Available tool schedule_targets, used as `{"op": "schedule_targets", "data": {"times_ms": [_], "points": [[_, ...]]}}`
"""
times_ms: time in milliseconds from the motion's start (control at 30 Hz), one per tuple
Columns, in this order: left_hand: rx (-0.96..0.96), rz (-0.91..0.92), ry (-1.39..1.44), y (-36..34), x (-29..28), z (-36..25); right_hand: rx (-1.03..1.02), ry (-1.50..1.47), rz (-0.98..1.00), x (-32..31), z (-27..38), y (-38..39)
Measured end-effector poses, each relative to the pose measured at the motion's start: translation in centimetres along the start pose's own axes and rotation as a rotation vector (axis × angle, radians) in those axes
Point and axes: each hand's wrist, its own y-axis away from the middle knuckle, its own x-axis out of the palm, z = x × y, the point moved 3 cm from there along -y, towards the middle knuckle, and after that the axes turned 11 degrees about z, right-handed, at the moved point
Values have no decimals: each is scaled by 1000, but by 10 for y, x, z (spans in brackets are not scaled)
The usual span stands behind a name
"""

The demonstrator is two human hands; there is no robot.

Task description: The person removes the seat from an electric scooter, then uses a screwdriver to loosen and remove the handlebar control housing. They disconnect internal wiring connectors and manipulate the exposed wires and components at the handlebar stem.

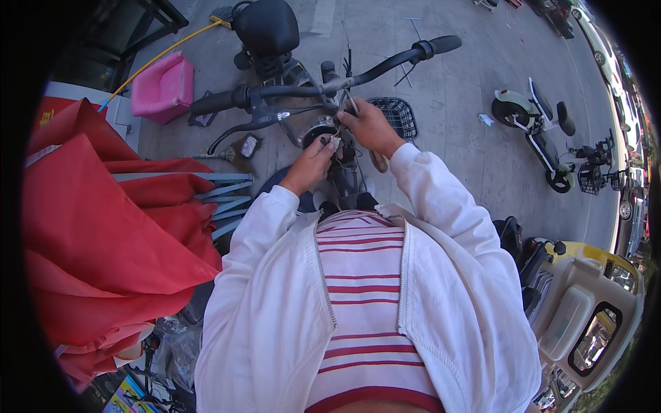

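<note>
In front of me stands an electric bike with a black handlebar (382, 67), a brake lever (234, 131) on its left side and a dark saddle (267, 27) beyond. Both my hands are close together just below the handlebar's middle, among thin cables and wires. My left hand (311, 164) is closed, its thumb and fingers pinched on something small and pale by the round headlight. Slightly higher and to the right, my right hand (372, 129) is closed around a thin cable (352, 104) that comes down from the handlebar. The fingertips partly hide the wiring.
A pink armchair (164, 88) and a yellow-handled broom (162, 60) are at the left. Red cloth (103, 227) covers much of the near left beside grey slats. A black wire basket (396, 115) lies behind my right hand. Another scooter (544, 134) and a yellow-and-white vehicle (575, 323) are at the right.
</note>
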Motion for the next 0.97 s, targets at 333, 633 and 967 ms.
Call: {"op": "schedule_targets", "data": {"times_ms": [333, 633, 967], "points": [[-21, -68, 213, 9, 5, 0, -373, 604, 372, -4, 50, 36], [-48, -123, 91, 5, 4, 2, -373, 755, 431, -2, 41, 22], [46, -238, -124, -9, -3, 21, -396, 779, 521, -3, 33, 14]]}}
